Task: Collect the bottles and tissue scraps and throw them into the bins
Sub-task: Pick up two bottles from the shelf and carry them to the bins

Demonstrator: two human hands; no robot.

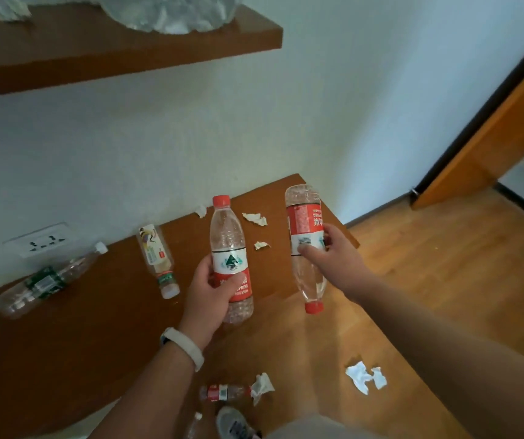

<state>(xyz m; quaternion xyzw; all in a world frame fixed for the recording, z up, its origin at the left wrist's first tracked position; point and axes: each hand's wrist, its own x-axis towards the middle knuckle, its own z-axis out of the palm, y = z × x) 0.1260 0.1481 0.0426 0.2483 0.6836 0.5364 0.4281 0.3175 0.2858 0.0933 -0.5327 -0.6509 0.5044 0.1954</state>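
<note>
Brown desk (64, 359), clear plastic (172, 11) cropped, bottle (194, 423) by shoe (235, 423) blurred

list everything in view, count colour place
desk: 1, brown, left
floor: 1, wooden, right
shelf: 1, brown, top
socket: 1, white, above desk
door: 1, orange, far right
upright bottle: 1, clear, red cap, held centre
inverted bottle: 1, clear, red cap, held right
green-label bottle: 1, clear, on desk
pale-label bottle: 1, clear, on desk
floor bottle: 1, clear, red label, bottom
desk tissue scraps: 3, white, far end
floor tissue scraps: 3, white, floor
shelf tissue scrap: 1, white, shelf
left hand: 1, grip round upright bottle
right hand: 1, grip round inverted bottle
</note>
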